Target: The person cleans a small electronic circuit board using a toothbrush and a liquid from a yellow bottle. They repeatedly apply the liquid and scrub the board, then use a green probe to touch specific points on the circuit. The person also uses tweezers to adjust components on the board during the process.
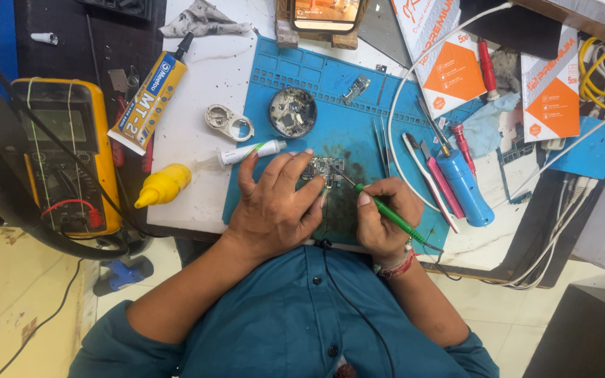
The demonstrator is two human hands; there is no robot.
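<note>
Down at the mat's near edge, my right hand (384, 220) is clenched round a green-handled soldering iron (386, 213), its tip touching the small circuit board (322, 170). My left hand (274, 203) lies flat beside it, fingers spread and pressing the board's left side down on the blue work mat (330, 105); it grasps nothing that I can see.

Just right of the iron lie tweezers (381, 147), a white spudger (428, 178), a pink tool and a blue cylindrical tool (465, 187), all close enough to crowd the right wrist. A white cable (404, 98) loops across the mat above them.

Left of my fingers a small white tube (250, 151) points at the board, with a yellow squeeze bottle (164, 185) and a larger yellow glue tube (150, 98) further out. A yellow multimeter (64, 157) sits well apart at the far left.

Above the board stands a round dark dish (293, 112) holding tiny metal parts and scraps (too small to tell one from another). Beside it is a small white open case (229, 122).
</note>
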